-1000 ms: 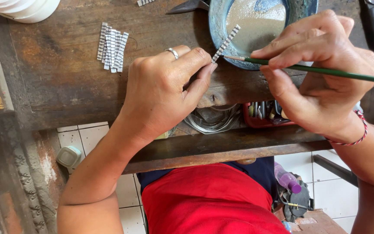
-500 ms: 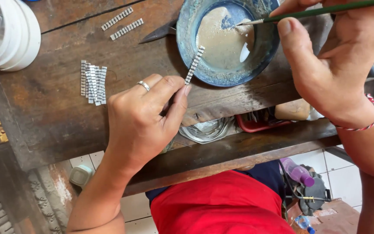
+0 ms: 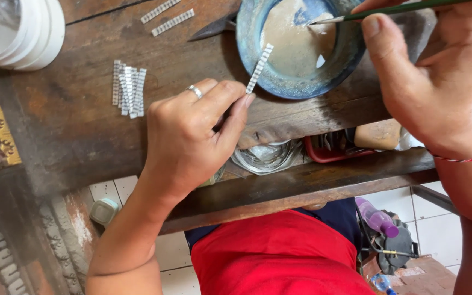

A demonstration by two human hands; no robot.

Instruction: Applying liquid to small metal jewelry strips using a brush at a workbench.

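in the head view, the left hand (image 3: pixel 192 136), a ring on one finger, sits in the middle of the frame with its fingers (image 3: pixel 235 109) pinched narrow on the lower end of a small silver link strip (image 3: pixel 259 69), which tilts up over the rim of a blue bowl (image 3: pixel 252 65) of beige paste at the upper centre. the right hand (image 3: pixel 427 93), at the upper right, has its fingers closed on a thin green-handled brush (image 3: pixel 400 9), whose tip lies inside the bowl. a bundle of similar strips (image 3: pixel 129 88) lies on the dark wooden surface (image 3: pixel 72 131) at the upper left, two more strips (image 3: pixel 166 17) above it, white containers (image 3: pixel 34 33) in the corner.
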